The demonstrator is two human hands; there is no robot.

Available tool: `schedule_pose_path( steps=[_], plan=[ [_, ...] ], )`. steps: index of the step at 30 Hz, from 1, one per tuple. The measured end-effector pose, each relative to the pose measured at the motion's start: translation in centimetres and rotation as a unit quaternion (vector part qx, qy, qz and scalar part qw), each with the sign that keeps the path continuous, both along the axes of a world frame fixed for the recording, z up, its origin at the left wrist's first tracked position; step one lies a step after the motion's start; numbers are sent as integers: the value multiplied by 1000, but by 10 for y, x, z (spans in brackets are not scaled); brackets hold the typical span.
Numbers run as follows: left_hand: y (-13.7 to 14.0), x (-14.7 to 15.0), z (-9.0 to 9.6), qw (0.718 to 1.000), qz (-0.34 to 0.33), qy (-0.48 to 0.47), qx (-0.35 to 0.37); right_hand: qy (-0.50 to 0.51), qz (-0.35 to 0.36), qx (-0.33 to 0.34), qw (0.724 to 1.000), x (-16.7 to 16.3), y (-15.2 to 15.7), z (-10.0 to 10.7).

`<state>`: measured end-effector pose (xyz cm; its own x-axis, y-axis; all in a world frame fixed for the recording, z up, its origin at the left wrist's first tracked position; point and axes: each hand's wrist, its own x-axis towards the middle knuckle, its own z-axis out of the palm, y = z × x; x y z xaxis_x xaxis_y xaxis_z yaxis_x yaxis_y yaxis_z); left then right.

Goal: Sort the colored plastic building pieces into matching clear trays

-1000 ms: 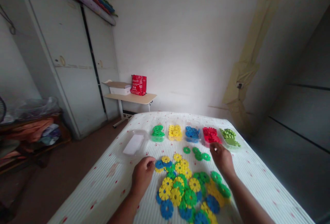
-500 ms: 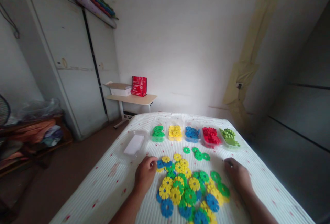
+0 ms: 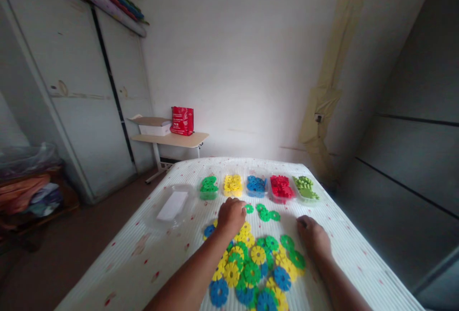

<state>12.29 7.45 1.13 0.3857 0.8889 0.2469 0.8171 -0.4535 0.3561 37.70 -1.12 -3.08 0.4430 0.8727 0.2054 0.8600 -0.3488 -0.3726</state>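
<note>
One green disc (image 3: 250,208) lies beside the left hand (image 3: 231,216), fingers (image 3: 241,207) curled.

The discs (image 3: 232,274) look to me like smooth, semi-matt plastic, and the tubs (image 3: 283,200) are clear plastic with a glossy shine. The tray (image 3: 152,219) is thin, see-through plastic too, the paper (image 3: 173,206) in it white and matt. The tablecloth (image 3: 168,258) has a ribbed surface. Over there, the bag (image 3: 182,121) looks slick and shiny, the side table (image 3: 181,140) smooth and wood-toned, the wall (image 3: 229,62) matt, the tape (image 3: 324,103) wrinkled and dull
</note>
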Motion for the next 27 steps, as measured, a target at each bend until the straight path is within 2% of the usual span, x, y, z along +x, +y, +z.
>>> schedule_pose_path(
  steps=[6,13,21,27],
  plan=[
    [13,39,-14,999,7,31,-40,3,-3,5,1000,-1,0,2],
    [23,43,-23,998,16,0,-53,1,-5,8,1000,1,2,0],
    [27,70,-24,990,-74,-70,-97,-20,-4,12,1000,-2,1,1],
    [18,82,-23,991,-68,-13,-116,-19,-3,15,1000,-1,1,1]
  ],
)
